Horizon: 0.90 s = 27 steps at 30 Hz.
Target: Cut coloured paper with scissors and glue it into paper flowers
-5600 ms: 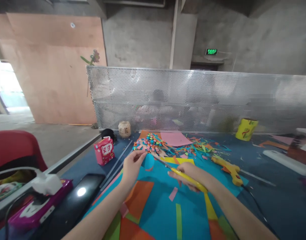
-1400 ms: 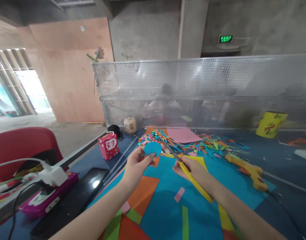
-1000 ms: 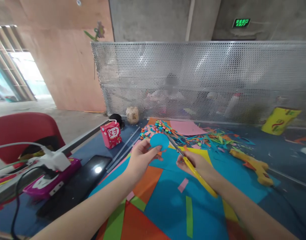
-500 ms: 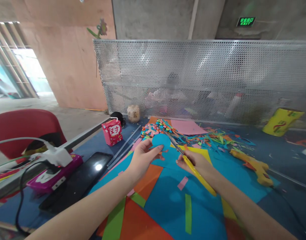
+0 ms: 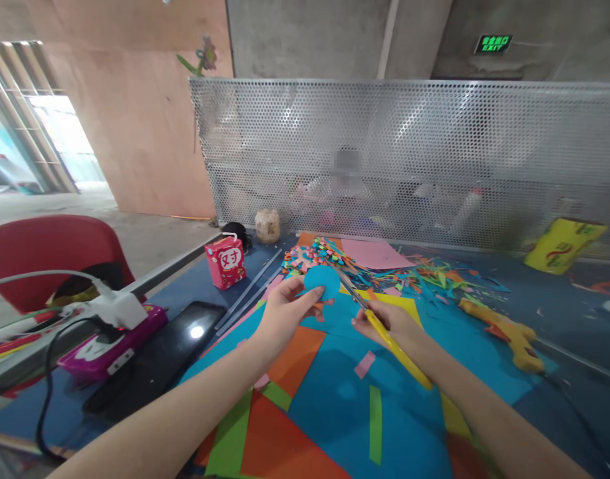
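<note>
A round blue paper disc (image 5: 322,282) is pinched between the thumb and fingers of my left hand (image 5: 291,307), held above the table. My right hand (image 5: 392,324) grips scissors (image 5: 397,349) with yellow handles, their metal blades pointing up and left, close to the disc's right edge. Whether the blades touch the paper I cannot tell. Under both hands lie blue paper sheets (image 5: 334,406), with an orange sheet (image 5: 279,439) at the front left. A green paper strip (image 5: 375,426) and a small pink piece (image 5: 365,365) rest on the blue.
Behind the hands is a pile of small coloured paper pieces (image 5: 309,256), with thin scraps (image 5: 434,276) to its right. A yellow glue gun (image 5: 507,332) lies at right. Leftward are a red drink carton (image 5: 225,262), a phone (image 5: 155,359) and a purple power strip (image 5: 110,346). A perforated metal screen (image 5: 409,159) stands behind.
The view has shifted very slightly. Both hands keep almost the same pose, with the disc and the scissors still held.
</note>
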Tool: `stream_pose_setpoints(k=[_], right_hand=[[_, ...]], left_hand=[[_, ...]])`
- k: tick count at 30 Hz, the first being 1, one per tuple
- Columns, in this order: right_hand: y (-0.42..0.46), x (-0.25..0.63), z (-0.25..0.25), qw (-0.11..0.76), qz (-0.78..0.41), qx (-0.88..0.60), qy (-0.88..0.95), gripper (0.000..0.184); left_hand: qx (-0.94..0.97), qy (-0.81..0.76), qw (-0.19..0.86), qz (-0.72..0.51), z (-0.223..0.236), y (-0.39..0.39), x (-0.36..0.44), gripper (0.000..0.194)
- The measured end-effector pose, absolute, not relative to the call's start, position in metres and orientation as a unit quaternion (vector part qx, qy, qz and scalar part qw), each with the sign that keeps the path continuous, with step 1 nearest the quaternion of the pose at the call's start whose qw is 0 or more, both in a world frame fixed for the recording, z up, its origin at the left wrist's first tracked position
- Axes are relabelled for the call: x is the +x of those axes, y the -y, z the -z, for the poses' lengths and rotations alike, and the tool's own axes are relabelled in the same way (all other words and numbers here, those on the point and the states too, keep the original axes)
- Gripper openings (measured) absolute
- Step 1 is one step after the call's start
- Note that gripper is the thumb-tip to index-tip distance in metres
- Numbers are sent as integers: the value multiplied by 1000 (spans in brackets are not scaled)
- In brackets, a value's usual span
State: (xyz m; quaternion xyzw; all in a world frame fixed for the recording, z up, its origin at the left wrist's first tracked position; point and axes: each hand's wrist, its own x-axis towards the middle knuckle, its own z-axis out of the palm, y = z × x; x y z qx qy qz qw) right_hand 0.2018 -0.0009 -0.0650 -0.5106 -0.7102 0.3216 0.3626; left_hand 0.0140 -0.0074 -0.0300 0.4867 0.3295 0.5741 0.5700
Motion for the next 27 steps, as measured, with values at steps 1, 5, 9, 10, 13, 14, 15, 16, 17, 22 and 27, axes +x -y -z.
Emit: stream_pose_setpoints(k=[1,5,9,10,13,14,15,16,17,22,27], right_hand=[[2,202,64,361,-320,-511,711,22],[10,201,58,363,-311,-507,717,21],[7,201,62,367,-305,-510,715,20],[5,201,64,368,-305,-512,714,21],[-1,202,70,365,-308,-515,712,22],[-3,203,71,363,-310,-517,711,23],[-4,203,72,360,-314,-518,710,23],[-5,203,73,358,-317,-519,709,23],[-6,204,74,355,-320,-519,709,23],[-6,204,74,364,-319,-512,710,22],[-3,202,72,372,-315,-510,709,22]], left_hand=[[480,-333,572,-576,29,8,14,18],[468,-328,580,-580,28,8,15,20],[471,-325,582,-578,28,8,14,20],[472,-326,582,-577,28,8,14,20],[475,-327,585,-570,28,9,14,20],[477,-325,588,-567,29,9,14,19],[479,-323,590,-564,29,9,15,19],[482,-320,592,-560,29,9,15,18],[485,-317,595,-557,30,9,15,18],[489,-317,600,-548,33,8,16,21],[478,-317,593,-566,34,8,15,23]])
